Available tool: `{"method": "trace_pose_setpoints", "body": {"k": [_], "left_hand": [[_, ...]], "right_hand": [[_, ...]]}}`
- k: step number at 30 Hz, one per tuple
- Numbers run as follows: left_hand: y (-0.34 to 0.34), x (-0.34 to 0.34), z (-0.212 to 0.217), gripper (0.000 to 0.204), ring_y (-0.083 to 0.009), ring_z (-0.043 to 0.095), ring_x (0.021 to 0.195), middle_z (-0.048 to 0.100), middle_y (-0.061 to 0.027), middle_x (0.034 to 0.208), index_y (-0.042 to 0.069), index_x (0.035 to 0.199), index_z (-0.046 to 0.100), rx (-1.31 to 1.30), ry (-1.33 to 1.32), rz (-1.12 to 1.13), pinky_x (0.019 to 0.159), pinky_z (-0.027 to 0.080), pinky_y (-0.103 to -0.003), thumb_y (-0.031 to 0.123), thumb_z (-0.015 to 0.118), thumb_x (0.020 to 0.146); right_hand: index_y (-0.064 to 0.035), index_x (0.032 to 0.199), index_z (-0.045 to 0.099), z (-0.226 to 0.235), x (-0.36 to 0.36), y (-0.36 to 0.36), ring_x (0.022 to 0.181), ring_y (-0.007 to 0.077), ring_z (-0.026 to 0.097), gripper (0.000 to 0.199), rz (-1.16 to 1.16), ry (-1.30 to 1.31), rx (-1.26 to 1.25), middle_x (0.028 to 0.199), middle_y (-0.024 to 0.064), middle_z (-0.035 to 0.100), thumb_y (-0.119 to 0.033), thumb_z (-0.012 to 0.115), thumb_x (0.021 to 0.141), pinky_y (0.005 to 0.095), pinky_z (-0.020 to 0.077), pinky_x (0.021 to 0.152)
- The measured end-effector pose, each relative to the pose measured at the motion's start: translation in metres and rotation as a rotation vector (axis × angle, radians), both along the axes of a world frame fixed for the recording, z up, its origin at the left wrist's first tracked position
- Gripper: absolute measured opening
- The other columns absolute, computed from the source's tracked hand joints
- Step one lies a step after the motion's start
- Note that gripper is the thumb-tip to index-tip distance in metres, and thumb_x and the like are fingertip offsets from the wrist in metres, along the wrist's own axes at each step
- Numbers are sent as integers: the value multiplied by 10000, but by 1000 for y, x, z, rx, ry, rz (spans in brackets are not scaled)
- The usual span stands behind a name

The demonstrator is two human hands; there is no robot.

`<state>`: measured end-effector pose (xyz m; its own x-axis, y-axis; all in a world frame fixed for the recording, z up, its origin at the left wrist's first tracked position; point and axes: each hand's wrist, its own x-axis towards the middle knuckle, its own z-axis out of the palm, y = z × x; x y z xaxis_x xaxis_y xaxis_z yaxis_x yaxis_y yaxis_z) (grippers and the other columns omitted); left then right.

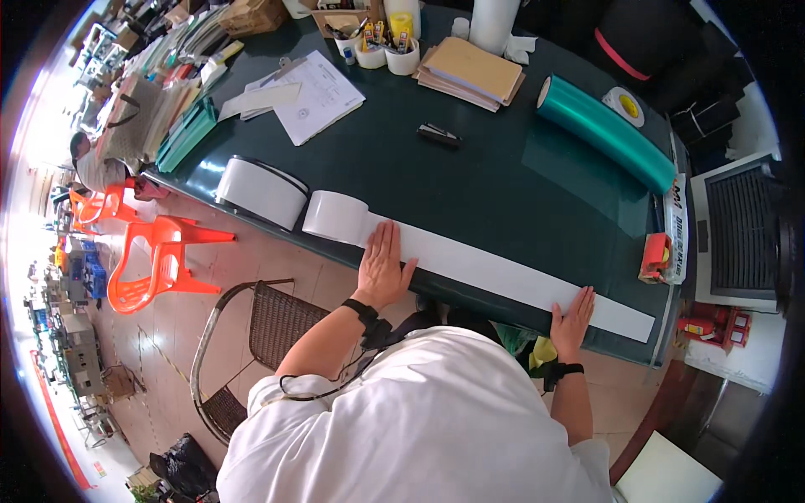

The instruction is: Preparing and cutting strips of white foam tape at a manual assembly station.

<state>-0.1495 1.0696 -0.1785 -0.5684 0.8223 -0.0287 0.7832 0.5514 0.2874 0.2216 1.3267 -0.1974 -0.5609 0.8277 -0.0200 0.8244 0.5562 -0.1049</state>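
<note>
Table with a smooth, dark green top (436, 180) stretches across the view, its near edge running along the front of the person. On the floor to the left stand a brown woven chair with a curved metal frame (285, 323) and, farther left, an orange plastic armchair (168, 264). A long, flat white strip (486, 270) lies along the table's near edge, running from a small glossy white roll (335, 215) at its left end to a straight-cut end near the table's right corner. A thick roll of shiny teal film (604, 134) rests slantwise at the far right, with a translucent sheet spread beside it. Just left of the small roll stands a larger white roll with dark edges (262, 193). Toward the back lie a stack of tan paper envelopes (470, 71) and, to its left, loose white printed papers (323, 101).

Both hands are spread flat, palms down, fingers straight, clasping nothing. The left hand (384, 272) touches the strip just beside the small roll; the right hand (574, 321) touches it nearer the cut end. A round white tape roll with a yellow centre (625, 107) sits just beyond the teal film, near the right edge. Smallest, a black stapler (438, 136) lies near the middle of the tabletop, in front of the envelopes.
</note>
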Motion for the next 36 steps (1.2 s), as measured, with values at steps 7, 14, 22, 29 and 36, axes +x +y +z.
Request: {"method": "trace_pose_setpoints", "body": {"k": [7,14,22,29,36], "left_hand": [[2,0,0,769,-338,159,1511,189,-233,1610,-38,1538,176,26,-37,17,1245,91,-431,433,450,995],[-41,-10,9,444,-369,472,1249,508,-204,1332,11,1278,499,372,-124,-52,1072,361,-463,288,590,943],[-112,-151,48,559,-175,532,1011,549,-87,1102,-25,1280,444,1245,-195,905,853,469,-324,236,750,892],[-88,-179,75,694,-241,596,1112,582,-143,1240,-43,1352,455,1258,-504,982,950,499,-357,258,802,831],[-87,-195,65,551,-234,649,1008,639,-118,1146,-15,1272,541,1477,-692,836,854,566,-385,235,782,844]], "right_hand": [[71,1530,168,-4,0,1,1499,396,150,840,27,18,-3,1609,262,159,-423,544,965,475,117,1230],[-12,1415,419,32,-31,0,1360,423,348,771,188,42,6,1460,245,394,-300,775,795,521,268,1143],[-63,1054,554,68,-127,1,1179,379,468,591,239,-73,-256,1216,189,538,-367,873,659,477,401,947],[-52,872,549,64,-123,29,895,352,602,424,261,10,-401,907,170,629,-383,797,780,440,471,720],[-50,757,542,33,-95,38,662,404,605,377,375,172,-242,673,185,603,-368,632,937,489,450,586]]}}
